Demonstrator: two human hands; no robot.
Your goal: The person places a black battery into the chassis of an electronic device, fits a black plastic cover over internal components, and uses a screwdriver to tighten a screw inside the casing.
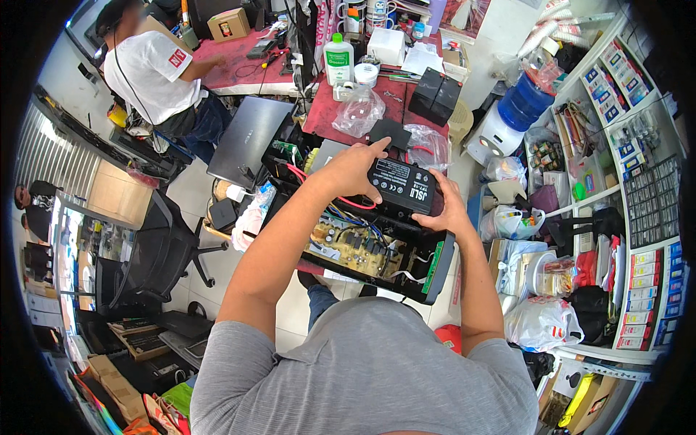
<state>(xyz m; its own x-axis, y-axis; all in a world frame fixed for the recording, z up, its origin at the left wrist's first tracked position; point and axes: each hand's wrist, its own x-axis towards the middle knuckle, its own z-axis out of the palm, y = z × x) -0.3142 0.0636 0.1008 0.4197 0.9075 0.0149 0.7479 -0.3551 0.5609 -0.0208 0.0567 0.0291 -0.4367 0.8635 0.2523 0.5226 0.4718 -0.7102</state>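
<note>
A black rectangular battery (401,184) with white print lies between my two hands, at the back part of an opened black device case (416,291). My left hand (354,172) grips its left end, thumb on the near side and index finger stretched along the far side. Around the right end closes my right hand (448,208), thumb near the front corner. A red wire (351,202) loops out beside my left fingers. Nearer to me, a tan circuit board (348,241) with bundled wires sits inside the case, beside a green strip board (433,267).
On the red-topped table (322,109) are another black battery (435,96), clear plastic bags (358,112) and a green-capped bottle (338,61). A closed laptop (250,138) lies left of the case. A co-worker (156,72) is at the far left; crowded shelves (580,181) stand right.
</note>
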